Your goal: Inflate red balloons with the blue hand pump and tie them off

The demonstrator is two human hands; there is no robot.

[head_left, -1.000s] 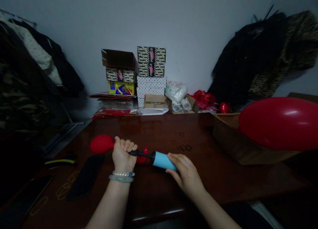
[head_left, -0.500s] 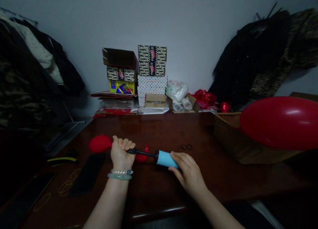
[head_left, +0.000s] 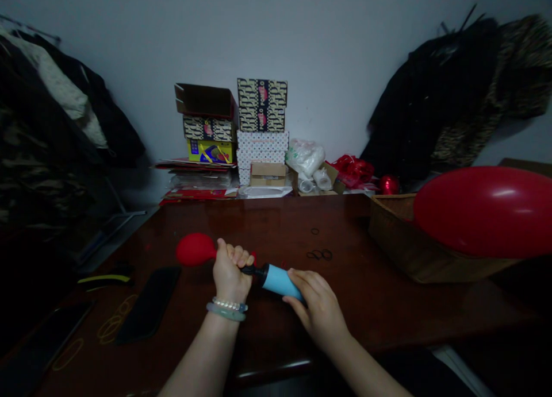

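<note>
My left hand is closed around the black nozzle end of a hand balloon pump, pinching the neck of a small, partly filled red balloon that sticks out to its left. The pump's light blue barrel lies in my right hand, whose fingers wrap over its far end. Only a short stretch of the black rod shows between my left hand and the barrel. Some red material behind my left hand is mostly hidden.
Black bands lie on the dark table. Left are a dark phone and yellow rubber bands. A large red balloon rests on a woven basket at right. Stacked boxes stand behind.
My left hand has moved right toward the barrel with the balloon, so the black rod has slid in and shows less. My right hand shifted slightly left and down. The balloon looks slightly bigger.
</note>
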